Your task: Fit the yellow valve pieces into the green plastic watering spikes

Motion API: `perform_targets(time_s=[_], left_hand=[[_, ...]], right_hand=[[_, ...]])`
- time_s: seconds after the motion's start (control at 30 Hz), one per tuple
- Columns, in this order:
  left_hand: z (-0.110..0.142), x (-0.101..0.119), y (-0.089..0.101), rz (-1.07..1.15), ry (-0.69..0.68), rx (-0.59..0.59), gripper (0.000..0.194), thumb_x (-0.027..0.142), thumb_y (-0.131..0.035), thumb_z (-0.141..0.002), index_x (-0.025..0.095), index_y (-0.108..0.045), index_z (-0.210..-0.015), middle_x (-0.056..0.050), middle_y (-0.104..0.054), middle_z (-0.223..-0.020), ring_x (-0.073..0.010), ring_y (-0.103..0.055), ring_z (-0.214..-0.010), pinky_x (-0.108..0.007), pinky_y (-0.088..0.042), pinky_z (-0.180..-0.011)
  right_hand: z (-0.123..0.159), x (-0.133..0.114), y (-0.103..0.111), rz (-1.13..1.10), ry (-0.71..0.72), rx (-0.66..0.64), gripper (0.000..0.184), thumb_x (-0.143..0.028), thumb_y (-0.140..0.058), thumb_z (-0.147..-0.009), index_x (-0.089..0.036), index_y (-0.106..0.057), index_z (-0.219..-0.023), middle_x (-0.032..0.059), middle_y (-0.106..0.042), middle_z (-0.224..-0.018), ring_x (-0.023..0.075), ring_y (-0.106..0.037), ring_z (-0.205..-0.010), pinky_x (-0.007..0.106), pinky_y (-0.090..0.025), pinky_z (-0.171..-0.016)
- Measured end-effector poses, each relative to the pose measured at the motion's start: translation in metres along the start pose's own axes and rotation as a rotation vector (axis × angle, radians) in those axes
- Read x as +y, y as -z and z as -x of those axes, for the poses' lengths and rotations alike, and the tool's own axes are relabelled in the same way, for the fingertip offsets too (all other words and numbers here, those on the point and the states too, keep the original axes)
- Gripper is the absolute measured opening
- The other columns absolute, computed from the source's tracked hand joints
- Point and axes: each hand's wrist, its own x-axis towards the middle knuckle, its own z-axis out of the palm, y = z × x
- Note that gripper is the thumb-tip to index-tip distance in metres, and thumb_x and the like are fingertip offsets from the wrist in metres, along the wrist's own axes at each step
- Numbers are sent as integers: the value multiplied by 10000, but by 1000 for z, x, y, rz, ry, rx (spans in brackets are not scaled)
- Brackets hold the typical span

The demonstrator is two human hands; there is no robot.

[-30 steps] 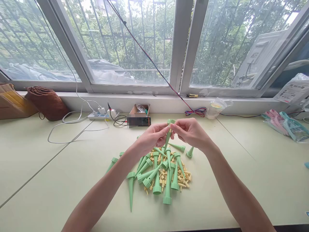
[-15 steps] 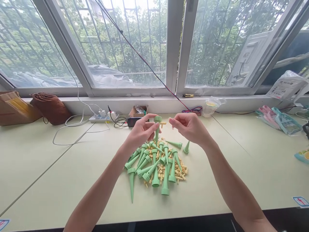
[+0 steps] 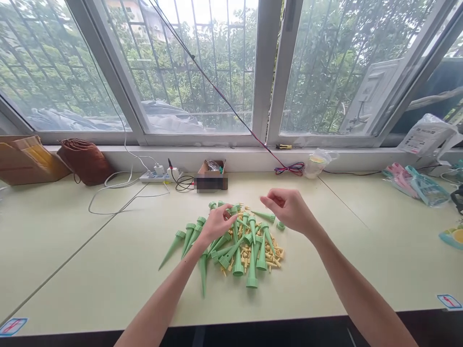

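A heap of light green plastic plant-watering spikes (image 3: 252,270) with ribbed caps lies on the table, mixed with small yellow plastic fittings (image 3: 272,255). My left hand (image 3: 217,222) is low over the back left of the heap. Its thumb and index finger are closed around the cap of one green spike (image 3: 235,209), whose lower part merges with the pile. To the right, above the table, my right hand (image 3: 287,207) is curled with fingertips pinched together; whatever they hold, if anything, is too small to see. One more spike (image 3: 280,225) stands just below it.
Along the wall are a power strip (image 3: 159,176), a small open box (image 3: 211,174), a coiled cable (image 3: 289,168) and a clear plastic bag (image 3: 318,161). A brown pouch (image 3: 85,161) is at left, packaged pink and teal items (image 3: 427,185) at right.
My left hand has come down to the heap with the green spike. Several spikes on the left side now lie farther left. My right hand is slightly lower, still pinched.
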Motion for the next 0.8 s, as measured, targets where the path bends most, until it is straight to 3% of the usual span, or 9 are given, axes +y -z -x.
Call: perform_targets(time_s=[0.13, 0.37, 0.57, 0.8], left_hand=[[0, -9, -4, -68, 0, -16, 448, 450, -625, -846, 105, -659, -1130, -39, -672, -674, -205, -602, -648, -299, -424, -635], [4, -13, 3, -104, -47, -22, 451, 479, -601, -871, 109, -679, -1117, -30, -647, -651, -195, -579, -629, -292, -407, -631], [3, -18, 3, -148, -121, 50, 408, 464, -523, -929, 130, -678, -1105, 4, -595, -607, -163, -533, -566, -277, -394, -603], [0, -27, 7, -185, -204, 241, 300, 400, -516, -946, 167, -684, -862, 32, -533, -546, -121, -442, -492, -250, -371, -564]], right_hand=[[12, 28, -21, 137, -18, 25, 395, -451, -490, -965, -198, -487, -662, -51, -372, -535, 112, -305, -507, 262, -280, -550], [36, 68, -56, 193, -62, -54, 373, -416, -405, -1002, -211, -444, -694, -37, -398, -567, 127, -328, -515, 274, -279, -551], [45, 76, -68, 148, -36, -97, 348, -383, -411, -1004, -202, -507, -723, -21, -442, -575, 134, -361, -521, 276, -295, -548], [47, 78, -73, 84, -50, -79, 310, -337, -445, -998, -196, -518, -732, -34, -433, -573, 120, -329, -501, 260, -289, -523]])
